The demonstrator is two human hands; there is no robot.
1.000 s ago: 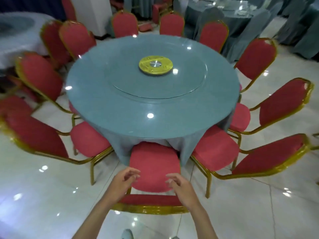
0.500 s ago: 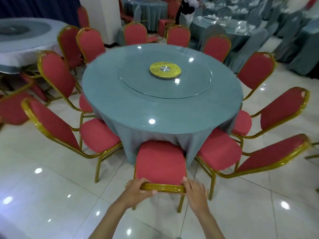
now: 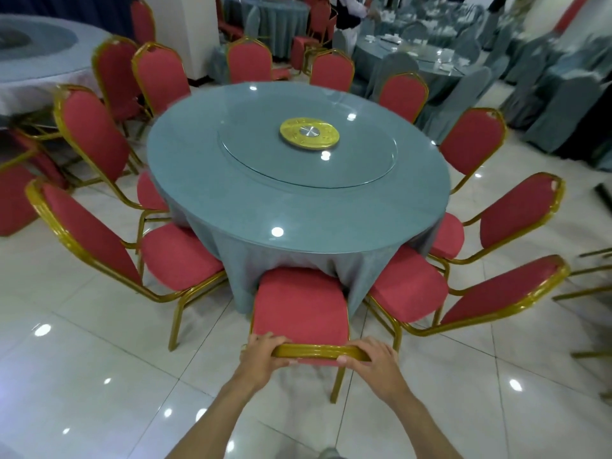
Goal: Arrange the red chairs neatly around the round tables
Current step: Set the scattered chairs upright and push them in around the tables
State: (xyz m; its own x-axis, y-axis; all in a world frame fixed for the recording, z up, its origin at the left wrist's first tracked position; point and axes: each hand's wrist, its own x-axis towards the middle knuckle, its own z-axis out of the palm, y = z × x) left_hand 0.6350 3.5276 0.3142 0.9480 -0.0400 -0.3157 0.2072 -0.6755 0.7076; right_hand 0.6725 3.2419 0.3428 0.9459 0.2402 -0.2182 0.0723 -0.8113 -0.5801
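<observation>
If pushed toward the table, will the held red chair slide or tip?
The chair probably slides: the tiled floor looks glossy. Its gold frame looks stiff. It might tip, since the left hand and right hand grip its top.

— Where are the hands?
— Low and in front, side by side. The left hand [image 3: 261, 357] curls over the left end of a chair's top rail [image 3: 318, 351], fingers across the top, thumb under the near edge.
— And the other?
— The right hand [image 3: 374, 359] grips the right end the same way, knuckles up, thumb tip on the near face.
— The arms?
— Bare. The left forearm [image 3: 205, 432] and right forearm [image 3: 420, 429] reach forward from the bottom edge and converge towards the rail, wrists roughly straight.
</observation>
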